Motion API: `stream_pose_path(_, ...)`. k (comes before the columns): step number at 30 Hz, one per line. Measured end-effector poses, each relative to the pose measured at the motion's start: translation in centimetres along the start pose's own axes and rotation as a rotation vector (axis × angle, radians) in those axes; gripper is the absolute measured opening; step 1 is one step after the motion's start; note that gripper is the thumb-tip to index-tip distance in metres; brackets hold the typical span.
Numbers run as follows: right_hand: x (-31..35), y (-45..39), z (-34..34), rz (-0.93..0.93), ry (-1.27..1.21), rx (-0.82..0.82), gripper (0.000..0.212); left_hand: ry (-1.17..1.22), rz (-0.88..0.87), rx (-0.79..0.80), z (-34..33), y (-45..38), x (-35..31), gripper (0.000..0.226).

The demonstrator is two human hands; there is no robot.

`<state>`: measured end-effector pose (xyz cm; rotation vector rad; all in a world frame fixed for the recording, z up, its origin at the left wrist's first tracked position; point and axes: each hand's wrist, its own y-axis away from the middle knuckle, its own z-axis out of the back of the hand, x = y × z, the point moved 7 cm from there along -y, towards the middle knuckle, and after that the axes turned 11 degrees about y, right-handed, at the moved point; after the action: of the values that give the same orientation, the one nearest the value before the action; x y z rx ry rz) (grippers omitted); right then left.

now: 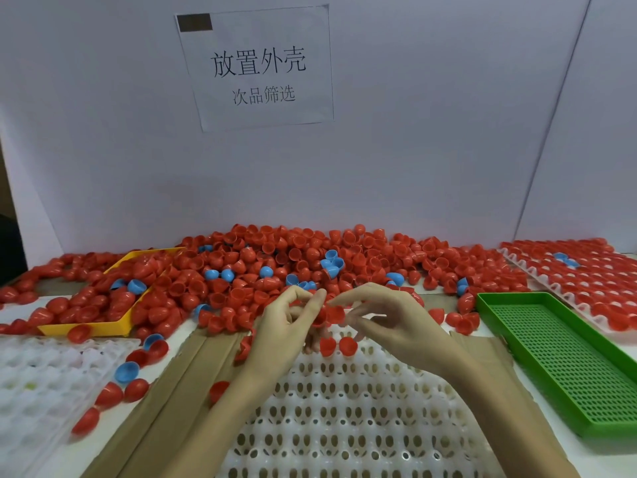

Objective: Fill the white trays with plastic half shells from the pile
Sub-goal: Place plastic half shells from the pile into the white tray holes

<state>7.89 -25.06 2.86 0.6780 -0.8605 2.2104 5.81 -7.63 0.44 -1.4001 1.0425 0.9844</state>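
A big pile of red half shells [275,263], with a few blue ones mixed in, lies along the back wall. A white tray [344,426] with rows of holes sits in front of me; two red shells [337,346] stand in its far row. My left hand [286,326] and my right hand [386,319] meet just above that far edge. Both pinch red shells [332,313] between their fingertips. Further shells seem tucked inside my left palm.
A yellow tray [86,327] with red and blue shells lies at the left. An empty green perforated tray [565,360] lies at the right, a filled white tray [586,270] behind it. Another white tray [41,384] sits at the near left. Loose shells are scattered on cardboard.
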Motion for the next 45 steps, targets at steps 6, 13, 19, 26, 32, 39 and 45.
stream_pose_path(6, 0.1, 0.2, -0.3, -0.013, 0.079, 0.031, 0.031, -0.021, 0.048, 0.054, -0.7, 0.0, 1.0, 0.051)
stream_pose_path(13, -0.2, 0.2, -0.4, 0.016, 0.314, 0.023, 0.036, 0.270, 0.241, 0.113, -0.7, 0.1, 1.6, 0.068)
stream_pose_path(19, -3.7, 0.5, 3.4, -0.161, 0.309, -0.195, 0.017, -0.628, -0.263, -0.003, 1.7, 0.3, -0.4, 0.027)
stream_pose_path(26, -6.2, 0.2, 2.8, -0.225, 0.459, -0.154, 0.018, -0.884, -0.361, 0.318, -0.3, 1.0, 1.7, 0.035)
stream_pose_path(32, -6.2, -2.3, 1.6, -0.213, 0.526, -0.053, 0.016, -0.924, -0.382, 0.361, -0.8, 1.5, 1.6, 0.030)
stream_pose_path(39, -6.2, -5.0, -1.0, -0.208, 0.670, 0.080, 0.019, -0.921, -0.389, 0.344, -0.9, 1.5, 1.5, 0.020)
stream_pose_path(45, -6.1, -5.4, -2.3, -0.184, 0.731, 0.162, 0.022, -0.925, -0.395, 0.323, -0.8, 1.5, 1.5, 0.015)
